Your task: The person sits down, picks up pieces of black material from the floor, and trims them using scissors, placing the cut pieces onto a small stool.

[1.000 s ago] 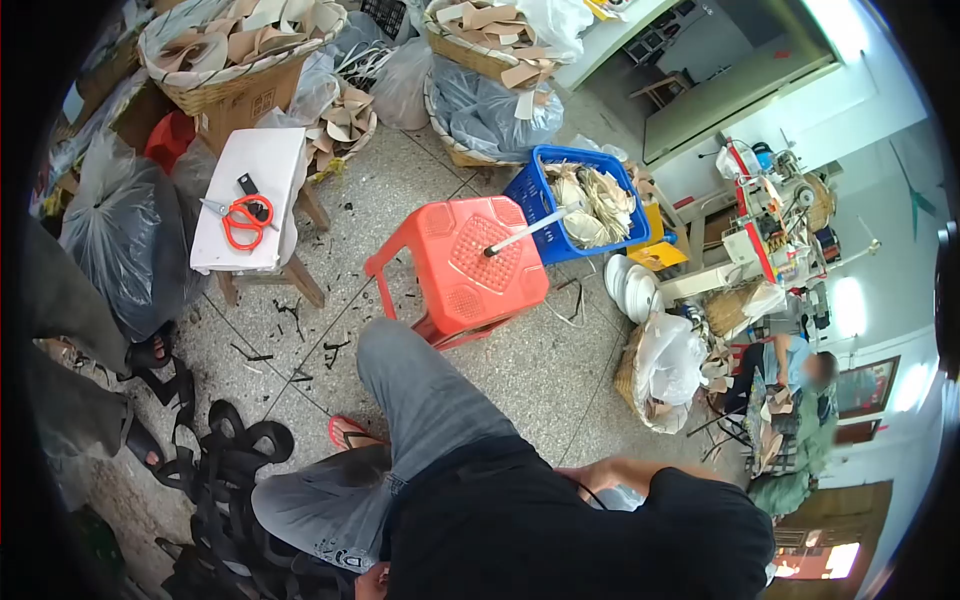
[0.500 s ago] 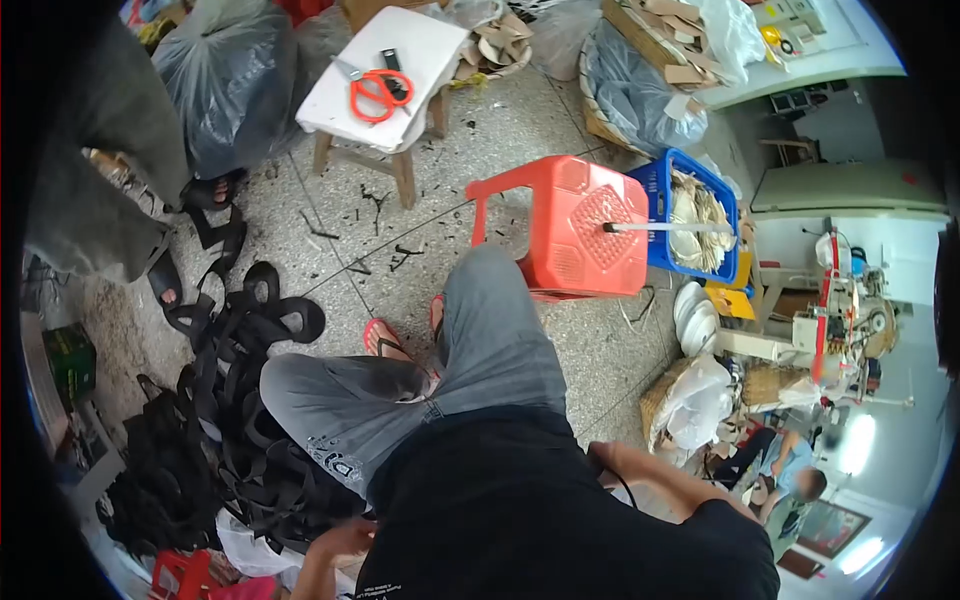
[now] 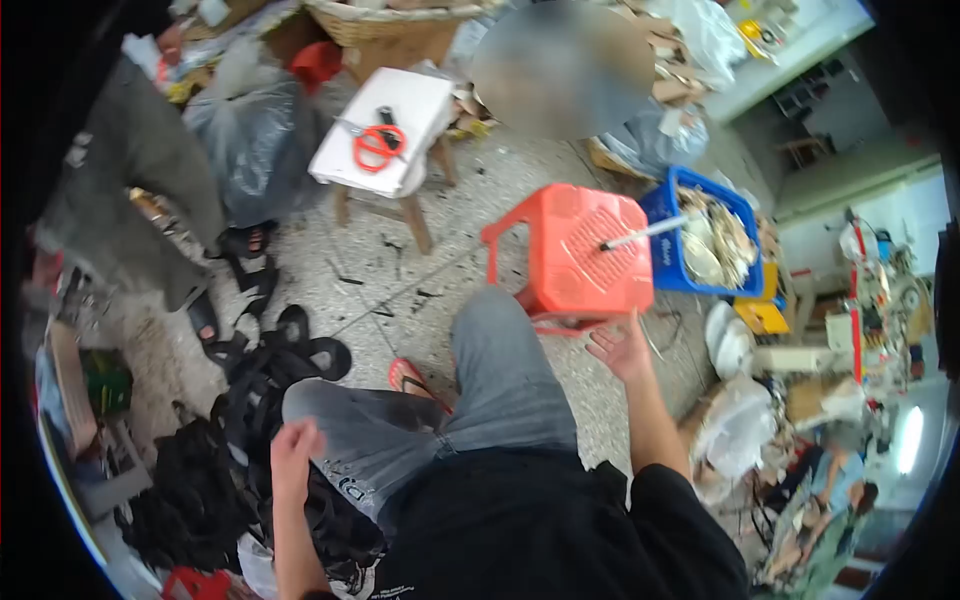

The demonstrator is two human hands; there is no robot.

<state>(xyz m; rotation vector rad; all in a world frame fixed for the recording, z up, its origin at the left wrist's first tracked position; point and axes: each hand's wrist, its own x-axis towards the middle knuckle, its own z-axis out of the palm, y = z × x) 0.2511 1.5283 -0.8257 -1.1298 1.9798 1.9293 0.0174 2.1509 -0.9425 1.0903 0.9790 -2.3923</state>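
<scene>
My right hand (image 3: pixel 622 350) is held out beside the red plastic stool (image 3: pixel 590 250). Its fingers are spread and nothing is in it. A white rod with a dark tip (image 3: pixel 648 232) lies across that stool's seat. Over my left knee hangs my left hand (image 3: pixel 296 448), smeared by motion, so its grip is unclear. Below and beside it spreads a pile of black straps (image 3: pixel 275 400) on the floor. Orange-handled scissors (image 3: pixel 378 148) and a small black object (image 3: pixel 389 117) rest on the white-topped wooden stool (image 3: pixel 425 95).
A blue crate (image 3: pixel 667 205) of pale pieces stands behind the red stool. At the left, a person's trousers (image 3: pixel 150 180) and sandals show near a grey plastic bag (image 3: pixel 250 130). Other people (image 3: pixel 825 490) sit at the lower right. Black scraps (image 3: pixel 425 295) litter the floor.
Both hands have come forward from beside my body, the right toward the red stool and the left over my knee. The view has shifted, and a blurred round patch now covers part of the top.
</scene>
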